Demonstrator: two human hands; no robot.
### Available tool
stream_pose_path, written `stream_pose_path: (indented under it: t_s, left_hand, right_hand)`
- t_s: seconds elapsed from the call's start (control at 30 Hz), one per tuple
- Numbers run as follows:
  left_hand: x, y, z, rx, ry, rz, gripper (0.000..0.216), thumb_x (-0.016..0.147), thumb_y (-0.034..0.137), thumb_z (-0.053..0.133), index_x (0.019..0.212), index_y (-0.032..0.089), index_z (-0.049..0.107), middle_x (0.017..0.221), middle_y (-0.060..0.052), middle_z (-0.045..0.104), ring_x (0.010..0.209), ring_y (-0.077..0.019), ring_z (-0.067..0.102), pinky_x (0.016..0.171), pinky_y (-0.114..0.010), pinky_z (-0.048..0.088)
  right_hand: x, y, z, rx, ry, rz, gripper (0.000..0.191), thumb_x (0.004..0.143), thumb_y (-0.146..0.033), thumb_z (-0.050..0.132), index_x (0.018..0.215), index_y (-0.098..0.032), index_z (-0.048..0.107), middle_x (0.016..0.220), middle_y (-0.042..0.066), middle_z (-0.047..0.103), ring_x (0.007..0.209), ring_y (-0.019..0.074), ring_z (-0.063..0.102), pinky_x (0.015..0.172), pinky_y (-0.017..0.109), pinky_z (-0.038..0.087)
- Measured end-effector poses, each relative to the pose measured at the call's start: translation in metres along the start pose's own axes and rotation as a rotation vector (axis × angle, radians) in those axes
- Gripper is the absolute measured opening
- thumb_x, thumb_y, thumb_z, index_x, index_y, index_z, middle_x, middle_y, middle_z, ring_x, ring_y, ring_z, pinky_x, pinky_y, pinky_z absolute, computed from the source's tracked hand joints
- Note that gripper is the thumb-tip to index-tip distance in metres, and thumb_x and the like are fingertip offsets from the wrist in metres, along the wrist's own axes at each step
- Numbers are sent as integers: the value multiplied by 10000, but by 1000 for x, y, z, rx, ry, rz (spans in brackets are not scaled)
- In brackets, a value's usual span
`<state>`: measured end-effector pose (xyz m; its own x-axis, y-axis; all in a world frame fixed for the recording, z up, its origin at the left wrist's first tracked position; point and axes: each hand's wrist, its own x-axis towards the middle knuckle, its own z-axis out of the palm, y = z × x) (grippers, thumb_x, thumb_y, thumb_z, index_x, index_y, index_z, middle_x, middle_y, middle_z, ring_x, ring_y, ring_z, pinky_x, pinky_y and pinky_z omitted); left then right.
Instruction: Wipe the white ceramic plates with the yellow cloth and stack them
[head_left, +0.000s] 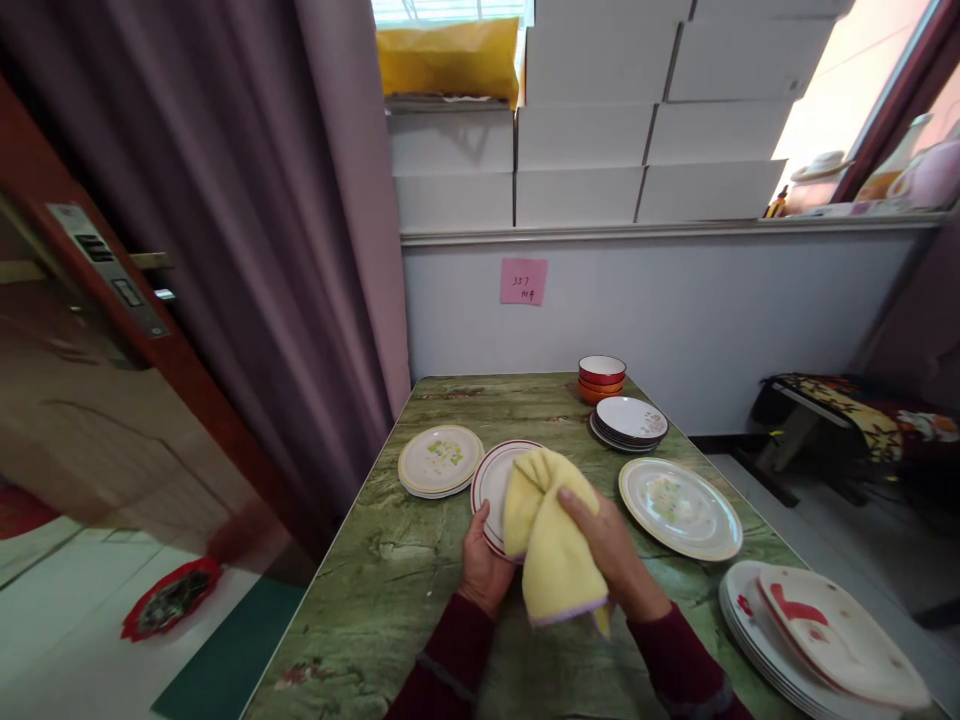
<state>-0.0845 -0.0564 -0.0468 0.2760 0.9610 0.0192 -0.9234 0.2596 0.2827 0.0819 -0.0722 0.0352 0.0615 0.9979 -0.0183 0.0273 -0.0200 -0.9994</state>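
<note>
My left hand (pixel 486 562) grips the lower left rim of a white plate (pixel 495 486) with a dark red band, tilted above the table. A yellow cloth (pixel 556 540) with a purple edge is bunched in my right hand (pixel 611 540) and lies against the plate, covering its right part. Left of it, a small stack of cream plates (pixel 441 461) with a yellow rim and green floral print sits on the table. To the right lies a larger oval plate (pixel 679 508) with a yellow rim and a floral centre.
On the green wood-grain table (pixel 390 600), stacked bowls (pixel 601 372) and dark-rimmed plates (pixel 631 418) stand at the back right. White plates (pixel 750 640) and a red-patterned squarish plate (pixel 840 635) lie at the near right. A curtain (pixel 322 200) hangs at the left edge.
</note>
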Motion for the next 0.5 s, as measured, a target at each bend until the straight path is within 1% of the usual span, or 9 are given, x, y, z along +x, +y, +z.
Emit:
stream_pose_path:
  t_s: [0.03,0.1,0.17,0.23,0.27,0.33,0.37,0.43,0.5]
  left_hand:
    - [-1,-1,2,2,-6,-16,463,983,343,388,1286,102,642,1331,-144,633,1388,-283,438,1216,-483,204]
    - [-2,-2,3,4,-13,-11,457,990,339,373,1267,112,658,1319,-133,645,1391,-283,434,1220,-491,187]
    - [-2,-2,3,7,-31,6,457,996,342,360,1256,124,666,1319,-122,648,1399,-278,423,1224,-494,169]
    - [-1,-3,0,13,-66,15,466,1000,351,351,1280,127,649,1347,-120,629,1417,-268,397,1230,-482,152]
    - [-1,-4,-1,17,-84,20,471,1001,357,348,1297,131,637,1365,-117,615,1424,-263,386,1232,-474,145]
    - [-1,-5,-4,28,-112,30,478,1003,365,341,1314,138,624,1388,-111,596,1431,-254,373,1235,-456,135]
    - [-1,-5,-4,33,-114,33,478,1003,363,339,1310,139,627,1387,-109,597,1432,-250,372,1236,-446,134]
    - [-3,-5,-3,39,-78,30,460,1004,339,342,1269,138,659,1358,-106,624,1423,-242,388,1236,-430,145]
    - [-5,-4,0,36,-6,29,439,1005,324,361,1218,129,692,1311,-111,660,1399,-243,427,1231,-422,180]
  right_hand:
    - [2,-2,4,-212,40,-82,572,777,-525,668,1202,-143,630,971,134,730,843,314,693,755,452,550]
    - [10,-1,10,-560,191,-282,592,799,-404,653,1330,-167,542,1125,145,688,1000,323,653,880,480,513]
    - [17,4,16,-739,269,-469,602,849,-346,599,1412,-187,458,1288,153,607,1167,311,574,984,475,465]
    - [21,13,23,-844,252,-617,598,875,-385,594,1423,-198,449,1408,162,514,1274,309,491,1043,474,424]
    - [21,19,26,-894,232,-664,612,870,-427,610,1418,-201,458,1456,170,465,1312,325,451,1061,494,404]
    - [15,30,34,-981,180,-710,610,871,-468,614,1407,-210,480,1528,175,375,1372,359,375,1079,541,365]
    - [10,36,38,-1010,150,-713,573,891,-448,590,1405,-216,486,1545,169,352,1391,363,349,1083,552,352]
    - [-3,44,45,-1033,95,-696,480,935,-351,522,1399,-229,498,1539,152,372,1394,339,353,1080,534,356]
    - [-17,48,50,-1022,40,-681,439,939,-272,494,1376,-251,528,1499,131,435,1345,305,417,1056,490,387]
